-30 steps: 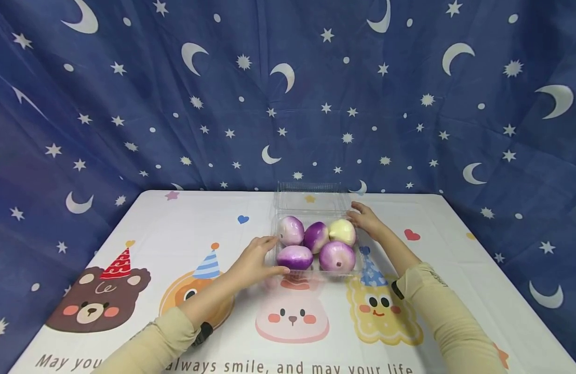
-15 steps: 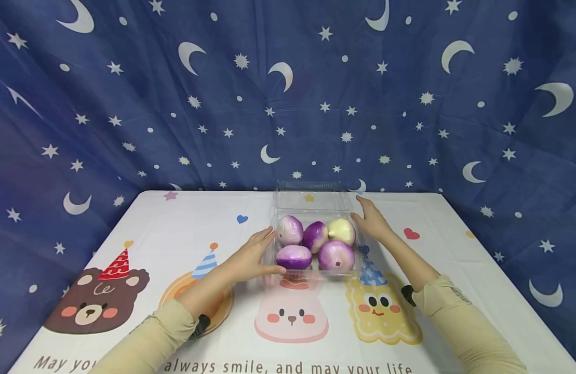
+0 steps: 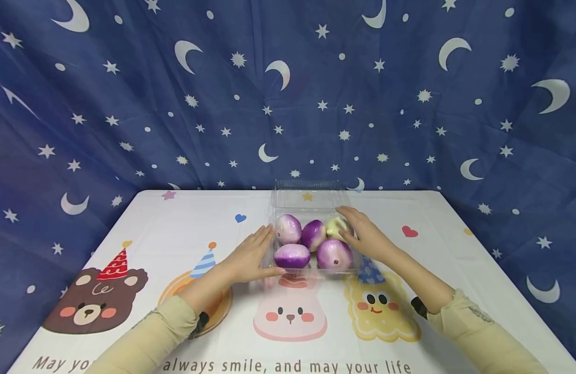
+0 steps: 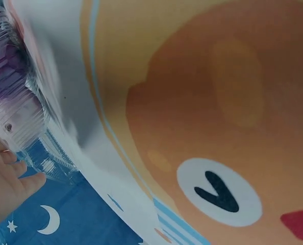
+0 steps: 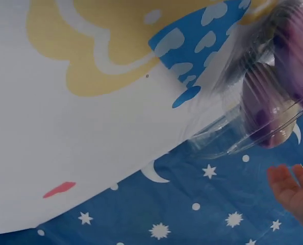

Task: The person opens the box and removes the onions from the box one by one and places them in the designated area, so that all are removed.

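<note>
Several glossy purple-and-white onions (image 3: 334,255) lie in a clear plastic clamshell box (image 3: 309,271), along with a pale yellowish one (image 3: 336,227) at its back right. The box's hinged lid (image 3: 311,196) is folded back at the far side. At the box's left wall, my left hand (image 3: 248,259) has its fingers extended and its thumb by the front corner. My right hand (image 3: 369,236) reaches over the right rim, and its fingers overlap the yellowish onion in the head view. The right wrist view shows the fingers (image 5: 281,178) spread and apart.
A white tablecloth (image 3: 199,208) printed with cartoon faces and lettering covers the table. Behind its back edge hangs a blue curtain (image 3: 175,130) with moons and stars.
The right hand lifted off the box's right side, moved outward, then came in over the yellowish onion. The left hand shifted its fingers slightly along the left wall. The box stayed in place.
</note>
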A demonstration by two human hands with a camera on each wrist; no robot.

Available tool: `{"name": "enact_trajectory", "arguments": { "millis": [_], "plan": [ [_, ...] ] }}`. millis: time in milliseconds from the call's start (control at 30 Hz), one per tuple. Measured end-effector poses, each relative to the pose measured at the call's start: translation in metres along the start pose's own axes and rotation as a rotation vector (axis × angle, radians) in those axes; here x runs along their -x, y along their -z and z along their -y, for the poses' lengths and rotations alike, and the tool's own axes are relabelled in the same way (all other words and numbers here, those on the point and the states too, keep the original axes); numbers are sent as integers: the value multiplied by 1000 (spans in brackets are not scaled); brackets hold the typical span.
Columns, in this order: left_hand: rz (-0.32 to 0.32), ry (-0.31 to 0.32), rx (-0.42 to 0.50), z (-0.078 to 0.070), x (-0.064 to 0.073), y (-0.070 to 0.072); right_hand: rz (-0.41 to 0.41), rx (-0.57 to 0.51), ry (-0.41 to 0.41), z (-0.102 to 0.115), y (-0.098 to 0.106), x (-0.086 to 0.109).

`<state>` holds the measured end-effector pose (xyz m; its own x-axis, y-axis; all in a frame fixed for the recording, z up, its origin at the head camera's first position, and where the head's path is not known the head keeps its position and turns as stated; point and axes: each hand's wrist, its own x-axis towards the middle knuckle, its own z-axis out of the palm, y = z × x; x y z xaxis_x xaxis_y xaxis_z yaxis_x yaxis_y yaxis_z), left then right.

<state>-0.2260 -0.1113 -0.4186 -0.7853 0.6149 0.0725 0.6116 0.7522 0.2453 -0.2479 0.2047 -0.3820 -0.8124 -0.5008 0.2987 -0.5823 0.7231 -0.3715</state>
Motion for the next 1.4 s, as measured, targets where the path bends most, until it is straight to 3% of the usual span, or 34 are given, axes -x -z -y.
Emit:
{"name": "enact_trajectory", "arguments": {
  "millis": [633, 933, 1100, 1400],
  "plan": [
    [46, 30, 53, -2, -2, 1, 40, 36, 11, 9, -6, 16],
    [33, 36, 95, -1, 0, -2, -29, 14, 25, -2, -3, 13],
    [35, 38, 109, -1, 2, -5, -3, 8, 7, -12, 1, 10],
    [23, 15, 129, 1, 1, -8, 62, -20, 45, -26, 6, 2]
  ]
}}
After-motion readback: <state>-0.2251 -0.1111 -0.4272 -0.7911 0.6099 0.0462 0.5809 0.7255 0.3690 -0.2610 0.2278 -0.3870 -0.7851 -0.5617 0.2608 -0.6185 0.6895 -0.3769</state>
